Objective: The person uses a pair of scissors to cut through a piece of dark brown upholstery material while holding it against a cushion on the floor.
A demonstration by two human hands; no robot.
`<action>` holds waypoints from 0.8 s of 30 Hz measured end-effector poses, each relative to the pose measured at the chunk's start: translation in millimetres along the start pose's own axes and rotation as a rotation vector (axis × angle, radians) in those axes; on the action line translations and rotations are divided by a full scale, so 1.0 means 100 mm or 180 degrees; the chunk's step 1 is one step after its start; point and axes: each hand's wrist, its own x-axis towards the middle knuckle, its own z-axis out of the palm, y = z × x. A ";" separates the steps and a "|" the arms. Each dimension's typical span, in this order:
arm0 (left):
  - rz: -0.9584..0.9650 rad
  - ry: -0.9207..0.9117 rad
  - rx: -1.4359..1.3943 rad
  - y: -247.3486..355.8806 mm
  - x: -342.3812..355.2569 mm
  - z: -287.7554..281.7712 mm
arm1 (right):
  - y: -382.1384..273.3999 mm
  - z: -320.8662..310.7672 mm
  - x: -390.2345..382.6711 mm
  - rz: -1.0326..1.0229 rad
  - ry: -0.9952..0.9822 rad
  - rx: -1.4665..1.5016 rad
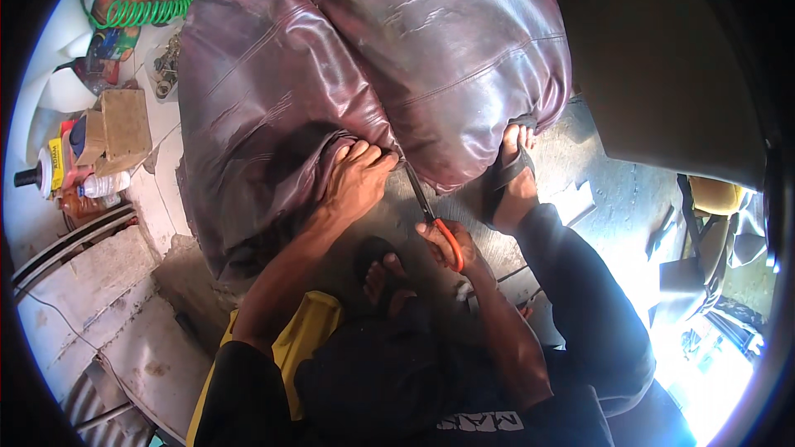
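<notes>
A big, wrinkled maroon leather cushion cover (447,50), stuffed and glossy, fills the upper middle, with a deep fold between its two bulging halves. Closed around a bunched edge of the left half is my left hand (362,175). My right hand (451,244) grips a pair of scissors (448,242) by the orange handles. Their dark blades point up and away, with the tips at the leather edge just right of my left fingers. Whether the blades are parted I cannot make out.
On the left stand a wooden box (124,128), a plastic bottle (106,185) and a yellow-labelled can (55,164). A green coiled hose (153,12) hangs at upper left. My sandalled foot (517,190) presses near the cushion. A large dark panel (671,58) rises at right.
</notes>
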 end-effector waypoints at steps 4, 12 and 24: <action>0.0042 0.0101 0.0036 0.03 0.00 0.01 | -0.08 -0.15 0.09 -0.0308 0.0083 -0.0503; 0.0019 0.0095 0.0010 0.10 0.02 -0.07 | -0.03 -0.10 0.11 -0.0402 0.0048 -0.0578; 0.0084 0.0022 -0.0092 0.14 0.08 -0.16 | 0.42 0.61 -0.06 0.0710 -0.1198 0.2287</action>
